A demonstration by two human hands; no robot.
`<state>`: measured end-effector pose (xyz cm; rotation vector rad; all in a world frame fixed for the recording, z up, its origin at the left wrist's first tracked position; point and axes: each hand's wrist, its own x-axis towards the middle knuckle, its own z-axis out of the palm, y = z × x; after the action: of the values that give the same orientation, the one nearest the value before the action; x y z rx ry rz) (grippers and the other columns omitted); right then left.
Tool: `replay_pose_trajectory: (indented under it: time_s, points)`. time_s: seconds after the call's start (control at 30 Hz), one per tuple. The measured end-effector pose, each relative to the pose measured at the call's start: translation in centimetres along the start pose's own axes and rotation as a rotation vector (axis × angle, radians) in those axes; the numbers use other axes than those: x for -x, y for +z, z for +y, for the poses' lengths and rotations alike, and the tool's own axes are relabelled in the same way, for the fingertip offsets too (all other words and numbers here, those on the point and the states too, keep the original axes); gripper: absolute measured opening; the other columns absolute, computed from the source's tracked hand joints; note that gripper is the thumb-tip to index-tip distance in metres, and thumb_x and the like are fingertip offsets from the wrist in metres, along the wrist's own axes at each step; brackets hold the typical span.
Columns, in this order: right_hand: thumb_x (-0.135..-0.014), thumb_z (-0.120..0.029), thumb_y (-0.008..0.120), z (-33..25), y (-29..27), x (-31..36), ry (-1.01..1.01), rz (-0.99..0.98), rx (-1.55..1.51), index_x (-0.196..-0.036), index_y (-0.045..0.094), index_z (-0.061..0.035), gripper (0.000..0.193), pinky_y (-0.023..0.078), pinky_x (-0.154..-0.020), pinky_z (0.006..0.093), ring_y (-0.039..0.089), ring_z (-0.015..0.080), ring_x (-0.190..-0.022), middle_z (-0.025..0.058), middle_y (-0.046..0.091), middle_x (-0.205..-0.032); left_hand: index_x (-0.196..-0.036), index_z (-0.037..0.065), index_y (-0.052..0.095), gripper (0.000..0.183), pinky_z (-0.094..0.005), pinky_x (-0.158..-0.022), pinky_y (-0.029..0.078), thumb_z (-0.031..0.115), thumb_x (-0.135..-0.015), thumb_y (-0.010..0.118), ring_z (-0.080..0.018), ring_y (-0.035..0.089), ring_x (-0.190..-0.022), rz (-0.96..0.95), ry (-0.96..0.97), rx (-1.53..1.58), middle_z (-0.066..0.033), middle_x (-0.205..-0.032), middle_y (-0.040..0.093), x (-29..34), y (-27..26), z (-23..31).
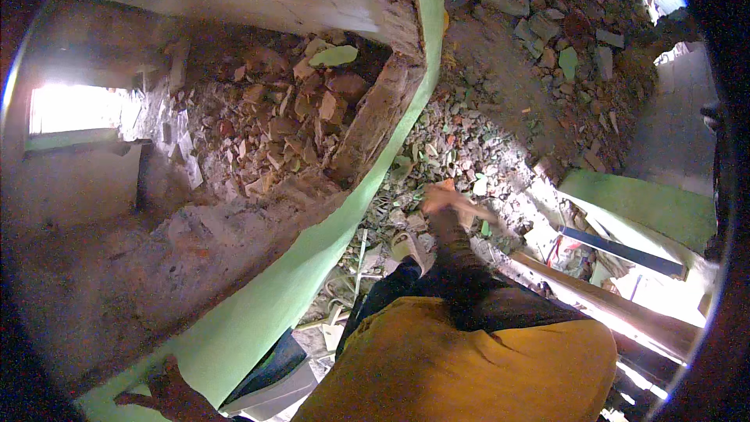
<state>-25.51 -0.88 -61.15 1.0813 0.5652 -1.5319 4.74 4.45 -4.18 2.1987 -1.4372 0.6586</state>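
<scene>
My left hand (170, 392) lies against the green-painted face of a broken wall (258, 297) at the lower left, its fingers spread and nothing in them. In front of me, my right hand (437, 200) is low over the rubble (469, 144) and blurred by motion. It seems closed around a light-brown, stick-like handle (478, 211) that points right; the far end is too smeared to make out. Right beside this hand is an orange brick piece (445, 184). A light-coloured shoe (406, 248) on my foot stands among the debris just below.
Left of the wall, broken masonry (293, 121) fills a hollow. Larger chunks (539, 27) lie farther off at upper right. On the right are a green panel (641, 207), a dark bar (621, 252) and a wooden beam (609, 297). A grey container-like object (277, 391) sits near my left arm.
</scene>
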Motion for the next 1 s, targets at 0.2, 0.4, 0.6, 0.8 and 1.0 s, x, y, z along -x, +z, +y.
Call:
replay_pose_trajectory:
  time_s: [0.2, 0.4, 0.6, 0.8, 1.0]
  points:
    - [-0.09, -0.026, 0.057, 6.4, 5.6, 2.0, 0.366, -0.32, 0.308, -0.064, 0.041, -0.0128, 0.033, 0.037, -0.046, 0.0264, 0.041, 0.0118, -0.047, -0.0015, 0.041, -0.055, -0.15, 0.014, -0.007, 0.113, -0.0382, -0.077, 0.051, 0.018, -0.076, 0.078, -0.0226, 0.058, -0.081, -0.029, -0.133, 0.08, -0.0139, -0.098, 0.063, 0.0, 0.0, -0.1]
    - [-0.095, -0.032, 0.049, -12.5, -4.8, 8.5, -0.034, -0.085, 0.514, -0.065, 0.041, -0.0137, 0.036, 0.034, -0.044, 0.0258, 0.038, 0.0094, -0.047, -0.0036, 0.036, -0.055, -0.145, 0.001, -0.017, 0.125, -0.036, -0.068, 0.051, 0.021, -0.072, 0.082, -0.0201, 0.056, -0.063, 0.031, 0.069, 0.284, -0.0063, -0.073, 0.063, -0.1, 0.7, 1.1]
    - [-0.094, -0.05, 0.042, -19.6, -12.0, 5.0, -0.568, 0.321, -0.057, -0.074, 0.051, -0.0153, 0.041, 0.05, -0.058, 0.0276, 0.052, 0.0184, -0.057, 0.0012, 0.052, -0.064, -0.147, 0.005, -0.012, 0.121, -0.0362, -0.073, 0.051, 0.02, -0.072, 0.082, -0.0221, 0.057, -0.071, -0.009, 0.022, -0.008, -0.0105, -0.086, 0.063, -0.4, 0.9, 0.1]
    - [-0.089, -0.039, 0.054, 1.5, -0.6, -2.9, -0.055, -0.085, 0.186, -0.066, 0.041, -0.0163, 0.035, 0.039, -0.054, 0.0284, 0.04, 0.0145, -0.053, -0.0008, 0.04, -0.059, -0.149, 0.009, -0.007, 0.117, -0.0365, -0.078, 0.05, 0.019, -0.072, 0.081, -0.0241, 0.059, -0.08, -0.008, 0.007, -0.097, -0.0148, -0.098, 0.062, -0.2, 0.0, -1.6]
    - [-0.094, -0.033, 0.055, 3.7, 5.1, 4.0, 0.348, -0.375, 0.503, -0.063, 0.036, -0.016, 0.04, 0.029, -0.045, 0.026, 0.031, 0.0108, -0.044, -0.0039, 0.032, -0.054, -0.151, 0.011, -0.002, 0.115, -0.0369, -0.084, 0.05, 0.019, -0.073, 0.081, -0.0262, 0.061, -0.088, -0.036, -0.042, -0.075, -0.0184, -0.11, 0.062, -0.5, -0.1, -1.8]
